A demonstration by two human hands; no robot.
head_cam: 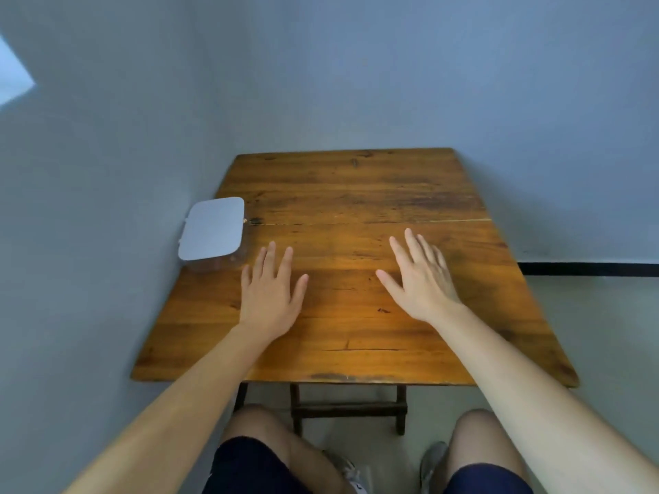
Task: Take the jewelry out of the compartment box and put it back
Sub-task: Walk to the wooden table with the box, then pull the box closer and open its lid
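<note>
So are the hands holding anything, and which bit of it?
Nothing is held. The left hand and right hand lie flat and open on the wooden table. The closed compartment box sits untouched beside the left hand.

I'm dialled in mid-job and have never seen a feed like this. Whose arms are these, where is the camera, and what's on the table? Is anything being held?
There is no machine here: a person wears one wide-angle camera on the head, looking forward and down. The two bare arms are theirs, and their knees and shoes show below.

The left hand and right hand are spread open, palms down, over the brown wooden table. Neither holds anything.

The only thing on the table is a closed rectangular clear plastic box with a white lid, at the left edge against the wall, just beyond the left hand's fingertips. This is probably the compartment box; what is inside cannot be made out, and no jewelry lies outside it.
</note>
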